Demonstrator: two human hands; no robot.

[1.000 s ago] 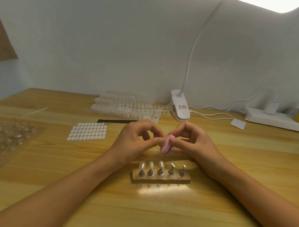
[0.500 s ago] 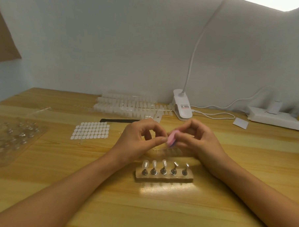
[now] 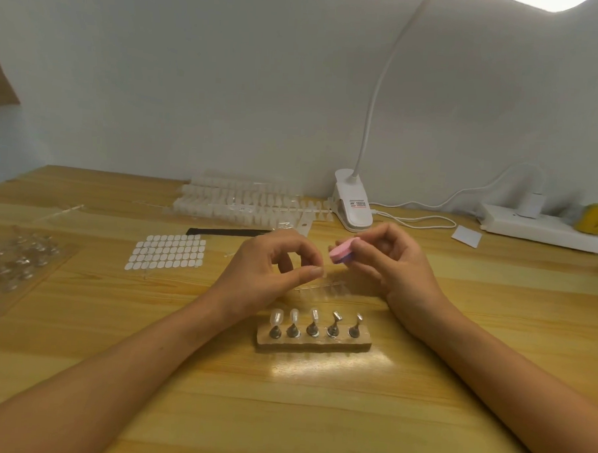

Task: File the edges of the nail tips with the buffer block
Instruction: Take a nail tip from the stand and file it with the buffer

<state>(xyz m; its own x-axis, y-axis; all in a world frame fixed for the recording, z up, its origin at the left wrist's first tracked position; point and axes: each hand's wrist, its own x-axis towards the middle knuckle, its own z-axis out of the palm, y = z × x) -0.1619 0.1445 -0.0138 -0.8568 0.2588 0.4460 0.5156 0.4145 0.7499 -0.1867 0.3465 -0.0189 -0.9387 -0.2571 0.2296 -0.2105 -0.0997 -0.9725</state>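
Pink buffer block [image 3: 341, 251] is being gripped in the right hand [image 3: 400, 270], just at 2 o'clock of the clear nail tip [image 3: 324, 274]. The left hand [image 3: 271, 271] is pinching that tip, which is barely visible. Risk: the tip slipping out and flicking onto the tabletop [image 3: 316, 415] under buffer pressure.

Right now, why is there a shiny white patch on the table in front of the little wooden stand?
Head view: that patch is glare on the glossy table, likely the lamp overhead mirrored there; the lamp itself is blown out white at the top edge; the clear tray at far left looks blurry.
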